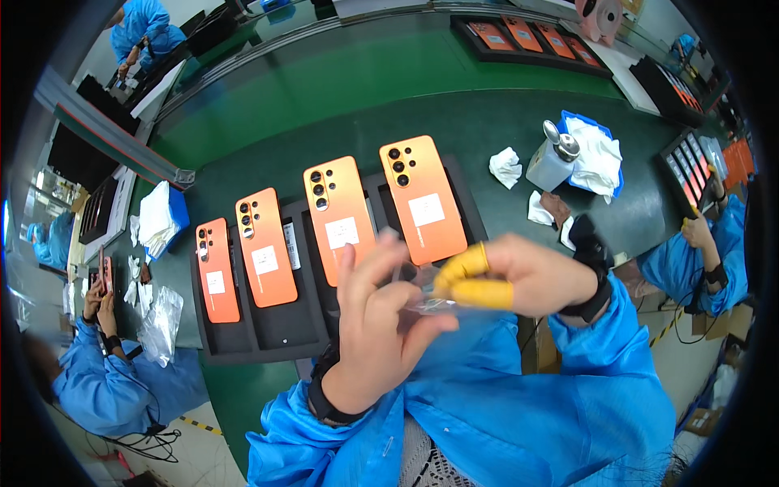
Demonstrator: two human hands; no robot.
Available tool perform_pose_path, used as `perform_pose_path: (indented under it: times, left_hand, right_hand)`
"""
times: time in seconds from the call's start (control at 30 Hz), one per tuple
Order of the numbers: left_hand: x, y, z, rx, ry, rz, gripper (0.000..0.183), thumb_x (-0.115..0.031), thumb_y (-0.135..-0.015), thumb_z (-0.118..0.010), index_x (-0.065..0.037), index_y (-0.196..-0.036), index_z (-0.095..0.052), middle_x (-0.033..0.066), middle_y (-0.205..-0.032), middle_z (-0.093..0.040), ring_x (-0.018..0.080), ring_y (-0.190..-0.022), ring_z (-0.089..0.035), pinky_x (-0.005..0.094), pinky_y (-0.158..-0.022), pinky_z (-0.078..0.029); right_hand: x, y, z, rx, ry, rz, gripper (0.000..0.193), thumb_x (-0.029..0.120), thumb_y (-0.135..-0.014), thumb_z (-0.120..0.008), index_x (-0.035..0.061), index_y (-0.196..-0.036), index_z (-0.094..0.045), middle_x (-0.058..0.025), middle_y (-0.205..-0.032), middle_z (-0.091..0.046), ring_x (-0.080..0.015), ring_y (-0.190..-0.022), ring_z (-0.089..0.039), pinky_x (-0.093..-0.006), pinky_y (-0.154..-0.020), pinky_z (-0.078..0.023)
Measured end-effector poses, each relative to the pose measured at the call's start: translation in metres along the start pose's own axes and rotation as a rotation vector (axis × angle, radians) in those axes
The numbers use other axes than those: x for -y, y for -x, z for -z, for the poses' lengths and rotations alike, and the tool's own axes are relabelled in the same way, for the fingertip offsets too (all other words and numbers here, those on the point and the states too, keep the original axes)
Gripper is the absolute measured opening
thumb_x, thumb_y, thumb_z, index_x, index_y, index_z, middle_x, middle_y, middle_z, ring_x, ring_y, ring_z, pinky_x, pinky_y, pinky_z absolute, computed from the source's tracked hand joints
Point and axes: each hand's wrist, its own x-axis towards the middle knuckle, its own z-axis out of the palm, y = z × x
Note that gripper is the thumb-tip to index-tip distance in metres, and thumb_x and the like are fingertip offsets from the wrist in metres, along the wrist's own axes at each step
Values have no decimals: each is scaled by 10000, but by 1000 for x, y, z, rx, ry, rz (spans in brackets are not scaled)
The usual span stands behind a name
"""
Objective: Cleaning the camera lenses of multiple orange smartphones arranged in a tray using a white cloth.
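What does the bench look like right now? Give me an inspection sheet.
Surface: green bench mat.
Job's things: clear film piece held between both hands; four orange phones lying back-up on a black tray.
Clutter: crumpled white wipes, pump dispenser bottle, blue box of cloths, white cloth stack.
Grippers: left hand pinching the film; right hand, yellow cots on two fingers, gripping its other edge.
Cables: thin black ones on the floor.
Surroundings: co-workers in blue coats on either side, more phone trays beyond.
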Motion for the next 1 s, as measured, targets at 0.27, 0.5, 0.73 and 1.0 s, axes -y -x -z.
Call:
perform_pose_path:
  times: [0.27,0.5,0.73,1.0]
  left_hand:
    - [-3,24,-3,419,261,27,701,-309,-697,-842,-8,-1198,-456,141,-952,-616,221,-807,-649,364,-734,-553]
    - [1,29,-7,244,254,161,543,-253,-780,-745,18,-1187,-510,167,-1131,-604,341,-1062,-571,542,-1044,-332]
    - [-4,40,6,499,34,238,352,-53,-796,-651,21,-1119,-535,188,-1114,-598,365,-1064,-562,550,-1054,-319]
    - [5,51,3,558,-3,291,254,-48,-801,-663,35,-1029,-590,191,-1180,-550,345,-1027,-570,411,-921,-454]
  right_hand:
    - [-19,70,-31,-169,-274,-129,366,108,-927,-619,-12,-1269,-560,-116,-1129,-658,-160,-961,-643,-273,-842,-522]
    - [-31,211,19,-1352,344,-122,230,33,-899,-586,24,-1122,-645,-31,-941,-663,-103,-797,-616,-239,-705,-506]
    - [-100,346,38,-2153,1180,-158,307,9,-865,-571,58,-1157,-654,-104,-1064,-671,-210,-952,-639,-298,-814,-490]
    - [-325,310,-53,-1023,805,-1300,389,53,-762,-646,28,-1146,-590,-212,-1064,-592,-387,-1014,-583,-439,-848,-491]
